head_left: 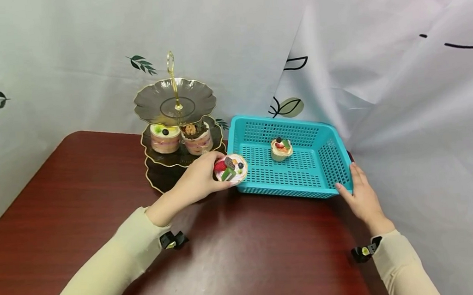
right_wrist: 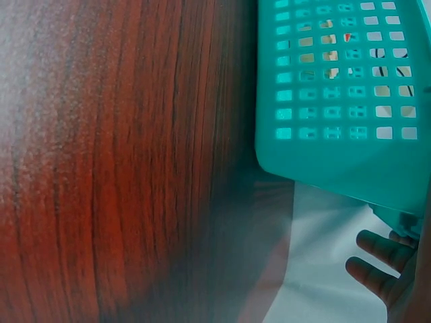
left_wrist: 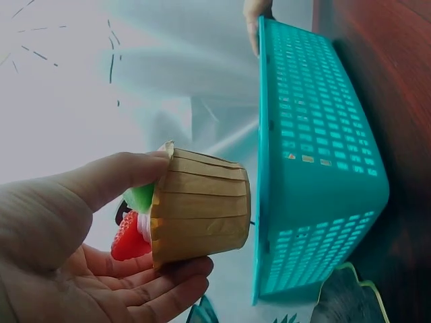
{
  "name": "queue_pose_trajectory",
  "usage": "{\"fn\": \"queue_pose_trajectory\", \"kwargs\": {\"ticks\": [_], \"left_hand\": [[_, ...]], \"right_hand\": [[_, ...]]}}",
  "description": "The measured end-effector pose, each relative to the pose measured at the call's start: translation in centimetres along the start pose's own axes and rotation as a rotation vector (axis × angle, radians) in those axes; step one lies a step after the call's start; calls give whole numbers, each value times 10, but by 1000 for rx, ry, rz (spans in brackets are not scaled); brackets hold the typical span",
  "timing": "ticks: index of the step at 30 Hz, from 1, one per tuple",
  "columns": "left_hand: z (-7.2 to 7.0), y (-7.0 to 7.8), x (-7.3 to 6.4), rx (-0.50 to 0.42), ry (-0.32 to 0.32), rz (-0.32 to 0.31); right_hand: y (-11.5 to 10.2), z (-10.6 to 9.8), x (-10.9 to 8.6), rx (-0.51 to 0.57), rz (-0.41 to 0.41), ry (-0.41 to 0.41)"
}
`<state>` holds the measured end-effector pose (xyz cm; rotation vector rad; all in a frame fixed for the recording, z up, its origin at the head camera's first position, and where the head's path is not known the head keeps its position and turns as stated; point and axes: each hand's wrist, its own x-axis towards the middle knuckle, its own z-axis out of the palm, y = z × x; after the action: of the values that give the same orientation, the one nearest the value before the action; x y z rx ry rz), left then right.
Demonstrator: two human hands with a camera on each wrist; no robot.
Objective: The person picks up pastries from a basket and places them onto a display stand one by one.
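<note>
My left hand [head_left: 199, 178] holds a cupcake [head_left: 232, 170] between thumb and fingers, beside the basket's left rim. The cupcake's tan pleated wrapper [left_wrist: 202, 205] faces the left wrist camera; a strawberry [left_wrist: 130, 239] and a green piece show on its top. A turquoise plastic basket [head_left: 286, 195] stands on the table with a second fruit-topped cupcake [head_left: 281, 150] inside. My right hand [head_left: 363, 197] rests at the basket's front right corner, thumb on the rim and fingers along the outer side. In the right wrist view those fingers [right_wrist: 384, 250] look fairly straight and spread.
A tiered stand [head_left: 174, 94] with gold scalloped edges stands left of the basket. Two clear cups of layered cake [head_left: 165, 144] sit on its middle tier. Pale curtains [head_left: 228, 37] hang behind the reddish-brown table [head_left: 236, 254] and along its right side.
</note>
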<state>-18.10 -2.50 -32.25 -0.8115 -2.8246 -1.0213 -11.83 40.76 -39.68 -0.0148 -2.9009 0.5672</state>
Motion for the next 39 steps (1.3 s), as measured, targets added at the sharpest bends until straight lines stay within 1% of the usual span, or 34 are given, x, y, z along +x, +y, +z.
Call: {"fn": "queue_pose_trajectory", "kwargs": {"ticks": [7,14,19,23,26,30,33,39], "left_hand": [[-5,-9,-17,9,43,-3],[-4,-23,-33,64,55,-5],[-2,-34,-43,67,72,-37],[-1,-43,-48,61,95,-80],[0,-47,-51,64,105,-106],[-1,-52,-53,71,118,-119],[-1,-56,-52,64,137,-129],[2,-67,-47,48,160,-191]], "right_hand": [[0,0,-1,2,-5,0],[0,-1,0,-2,-3,-5],[-2,-2,0,1,-9,-5],[-2,-2,0,5,-8,-6],[0,-1,0,6,-9,-3],[1,1,0,9,-13,3],[1,1,0,10,-12,2],[1,0,1,13,-7,0]]}}
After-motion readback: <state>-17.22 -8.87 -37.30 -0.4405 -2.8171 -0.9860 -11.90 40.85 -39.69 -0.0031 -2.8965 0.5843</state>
